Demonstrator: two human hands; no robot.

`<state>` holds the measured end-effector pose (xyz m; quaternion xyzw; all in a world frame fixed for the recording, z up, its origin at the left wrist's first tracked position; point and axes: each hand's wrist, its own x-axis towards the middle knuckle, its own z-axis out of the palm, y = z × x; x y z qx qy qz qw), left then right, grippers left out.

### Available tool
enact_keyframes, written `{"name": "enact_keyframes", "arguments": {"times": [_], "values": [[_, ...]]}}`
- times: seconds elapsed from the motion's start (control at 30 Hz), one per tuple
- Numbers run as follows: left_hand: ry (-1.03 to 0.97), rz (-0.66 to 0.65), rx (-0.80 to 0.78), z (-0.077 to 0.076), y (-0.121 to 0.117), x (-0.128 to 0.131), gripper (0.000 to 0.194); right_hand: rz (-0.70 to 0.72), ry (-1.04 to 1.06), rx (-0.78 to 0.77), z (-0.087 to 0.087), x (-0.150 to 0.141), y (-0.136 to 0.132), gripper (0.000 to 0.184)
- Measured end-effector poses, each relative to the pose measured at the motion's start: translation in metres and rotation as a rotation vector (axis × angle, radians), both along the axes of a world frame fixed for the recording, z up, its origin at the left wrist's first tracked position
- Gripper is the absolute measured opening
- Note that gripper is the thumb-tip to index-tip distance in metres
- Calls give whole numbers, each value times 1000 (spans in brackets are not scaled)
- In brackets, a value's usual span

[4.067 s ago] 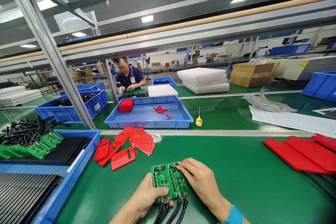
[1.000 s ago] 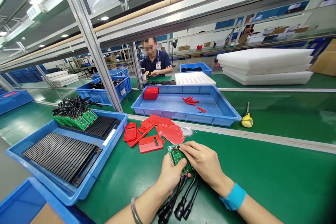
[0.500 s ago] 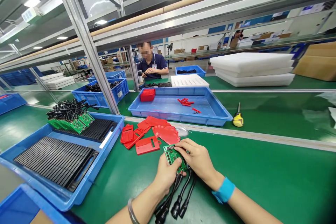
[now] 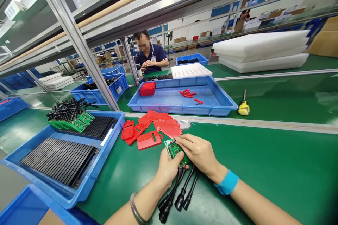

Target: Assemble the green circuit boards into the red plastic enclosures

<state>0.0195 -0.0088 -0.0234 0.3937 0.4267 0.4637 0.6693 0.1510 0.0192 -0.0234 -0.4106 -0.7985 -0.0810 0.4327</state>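
Central tray (image 4: pixel 165 101) is taken as landmark. Strips (image 4: pixel 187 93) are scattered inside, a stacked block (image 4: pixel 147 89) is placed at its left end. Screwdriver (image 4: pixel 243 108) is laid just right; foam sheets (image 4: pixel 260 51) are stacked behind, rightward. Plates (image 4: pixel 149 140) are spread before it; circuit board (image 4: pixel 173 150) is held nearer. Wired boards (image 4: pixel 83 122) are stowed in a bin (image 4: pixel 101 166), front left.

A wide, bright turquoise-blue wristband (image 4: pixel 227 182) wraps the wrist of the right hand (image 4: pixel 201 153), right of the lower centre of the frame. It looks plain and matte, and its lower left edge juts out slightly. On the left forearm, at the bottom edge just left of centre, sits a narrow, smooth grey bangle (image 4: pixel 134 209), rounded and faintly glossy. Both forearms and the left hand (image 4: pixel 169 167) are bare.
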Motion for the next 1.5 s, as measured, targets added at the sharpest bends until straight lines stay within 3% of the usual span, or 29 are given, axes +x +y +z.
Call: {"name": "enact_keyframes", "arguments": {"times": [0.13, 0.33, 0.4, 0.57, 0.77, 0.97, 1.0, 1.07, 1.13, 1.2, 1.33, 1.5], "values": [[9, 2, 1, -2, 0, 0, 50, -11, -28, 83, -2, 0, 1, 15], [2, 1, 1, -2, -1, 0, 50, -6, 46, 40, -5, -1, -1, 11], [-2, 1, 1, 0, -1, 0, 51, 15, 122, -52, -5, -2, -1, 11], [-14, -18, 4, 0, -2, 1, 52, 61, 351, -474, 0, 0, 6, 6], [40, -36, 8, -2, 0, -1, 49, 18, 253, -559, 7, -1, 4, 20], [-25, -34, -25, 3, 6, -3, 54, 351, 201, -825, 36, 14, 4, 32], [-32, -28, -32, 4, 6, -4, 55, 302, 194, -848, 38, 20, 10, 32], [-41, -17, -47, 6, 6, -5, 56, 34, 115, -817, 36, 33, 28, 28], [-38, -13, -59, 7, 5, -5, 54, -189, 41, -775, 26, 43, 49, 21], [-26, 4, -76, 7, 5, -6, 51, -325, -32, -753, 12, 48, 70, 20], [-29, 17, -91, 8, 6, -7, 50, -401, -157, -701, -6, 48, 89, 25], [-61, 55, -120, 10, 7, -7, 52, -321, -49, -739, 8, 55, 57, 20]]}}
